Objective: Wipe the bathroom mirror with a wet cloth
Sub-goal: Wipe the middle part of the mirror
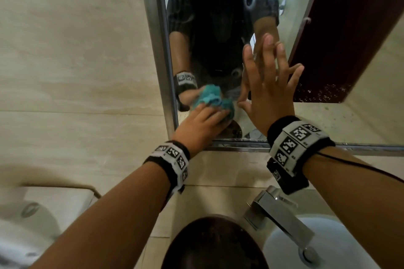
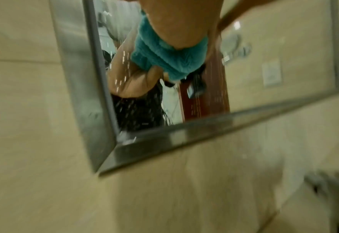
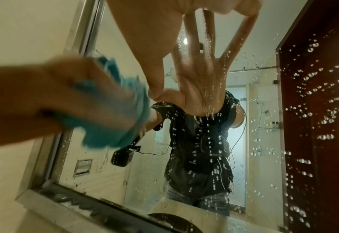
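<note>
The steel-framed mirror (image 1: 360,116) hangs on a beige tiled wall, its glass speckled with water drops (image 3: 308,77). My left hand (image 1: 203,124) holds a bunched teal cloth (image 1: 227,106) against the glass near the lower left corner. In the left wrist view the cloth (image 2: 170,55) bulges out under my palm (image 2: 176,23), and the reflection shows fingers curled on it. My right hand (image 1: 271,85) lies flat on the glass just right of the cloth, fingers spread and empty. The right wrist view shows the same palm (image 3: 164,31) and the blurred cloth (image 3: 113,126).
Below the mirror, a chrome faucet (image 1: 282,218) stands over a white basin (image 1: 328,247) at lower right. A dark round object (image 1: 214,244) sits at the bottom centre, and a white fixture (image 1: 32,214) at lower left. The mirror's bottom frame rail (image 2: 164,141) juts out from the wall.
</note>
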The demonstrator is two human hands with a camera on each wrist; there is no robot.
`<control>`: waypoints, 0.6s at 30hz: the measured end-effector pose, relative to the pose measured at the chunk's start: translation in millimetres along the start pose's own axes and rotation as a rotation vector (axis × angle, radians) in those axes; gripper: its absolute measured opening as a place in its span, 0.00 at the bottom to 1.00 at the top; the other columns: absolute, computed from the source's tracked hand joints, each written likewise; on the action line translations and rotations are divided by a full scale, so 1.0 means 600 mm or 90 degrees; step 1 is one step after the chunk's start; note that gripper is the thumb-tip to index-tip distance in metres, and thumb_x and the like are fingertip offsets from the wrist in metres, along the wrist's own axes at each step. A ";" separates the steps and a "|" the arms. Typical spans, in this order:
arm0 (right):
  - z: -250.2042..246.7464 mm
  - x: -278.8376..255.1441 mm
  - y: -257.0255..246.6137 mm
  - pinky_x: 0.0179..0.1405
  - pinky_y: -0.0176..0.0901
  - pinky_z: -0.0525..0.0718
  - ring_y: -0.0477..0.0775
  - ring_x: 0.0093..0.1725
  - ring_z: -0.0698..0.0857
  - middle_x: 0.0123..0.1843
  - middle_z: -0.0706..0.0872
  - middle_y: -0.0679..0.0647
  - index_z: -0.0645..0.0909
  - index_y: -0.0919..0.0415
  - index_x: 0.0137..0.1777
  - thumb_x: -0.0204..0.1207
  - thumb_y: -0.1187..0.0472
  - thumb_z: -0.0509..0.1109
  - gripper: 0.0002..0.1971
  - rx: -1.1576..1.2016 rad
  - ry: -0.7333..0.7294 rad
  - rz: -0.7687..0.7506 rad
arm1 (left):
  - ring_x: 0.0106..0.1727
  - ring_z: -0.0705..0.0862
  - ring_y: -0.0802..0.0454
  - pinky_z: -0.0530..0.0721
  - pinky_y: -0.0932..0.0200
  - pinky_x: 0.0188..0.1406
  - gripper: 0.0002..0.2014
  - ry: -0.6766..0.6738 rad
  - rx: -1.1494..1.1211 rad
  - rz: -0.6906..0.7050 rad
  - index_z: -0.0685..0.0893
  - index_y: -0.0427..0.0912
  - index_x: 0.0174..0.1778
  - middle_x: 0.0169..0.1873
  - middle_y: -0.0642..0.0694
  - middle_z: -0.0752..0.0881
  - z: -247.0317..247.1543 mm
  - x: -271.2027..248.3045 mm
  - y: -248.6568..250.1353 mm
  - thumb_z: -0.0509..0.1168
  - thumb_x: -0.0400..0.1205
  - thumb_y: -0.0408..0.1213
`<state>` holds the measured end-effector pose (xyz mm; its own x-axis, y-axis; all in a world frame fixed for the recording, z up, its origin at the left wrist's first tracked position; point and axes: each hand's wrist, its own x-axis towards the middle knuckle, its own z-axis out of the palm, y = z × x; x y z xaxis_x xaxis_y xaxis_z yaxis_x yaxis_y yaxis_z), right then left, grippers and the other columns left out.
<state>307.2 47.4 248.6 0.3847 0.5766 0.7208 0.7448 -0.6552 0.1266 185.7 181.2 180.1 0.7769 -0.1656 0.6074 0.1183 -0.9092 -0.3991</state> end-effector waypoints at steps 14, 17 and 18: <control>0.006 -0.002 0.001 0.71 0.81 0.51 0.64 0.82 0.45 0.84 0.49 0.63 0.46 0.52 0.83 0.62 0.39 0.75 0.55 0.006 0.009 -0.009 | 0.60 0.72 0.43 0.82 0.38 0.59 0.39 0.153 -0.089 -0.098 0.69 0.43 0.70 0.65 0.45 0.69 0.005 0.029 0.015 0.80 0.65 0.27; 0.001 0.000 0.000 0.70 0.82 0.52 0.65 0.82 0.45 0.84 0.46 0.62 0.43 0.50 0.83 0.62 0.43 0.78 0.57 -0.007 -0.007 -0.009 | 0.58 0.73 0.44 0.84 0.40 0.57 0.39 0.152 -0.096 -0.084 0.71 0.43 0.69 0.64 0.46 0.71 0.015 0.006 0.023 0.81 0.64 0.27; -0.001 -0.001 -0.001 0.71 0.81 0.53 0.65 0.82 0.45 0.84 0.45 0.62 0.42 0.50 0.83 0.63 0.45 0.78 0.56 -0.011 -0.003 -0.008 | 0.59 0.73 0.44 0.82 0.41 0.58 0.37 0.121 -0.073 -0.073 0.75 0.43 0.69 0.65 0.46 0.73 0.015 -0.001 0.024 0.80 0.64 0.27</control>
<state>306.3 47.5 248.5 0.3777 0.5878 0.7154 0.7400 -0.6560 0.1484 192.5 171.6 167.9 0.6307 -0.1184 0.7670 0.1197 -0.9616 -0.2469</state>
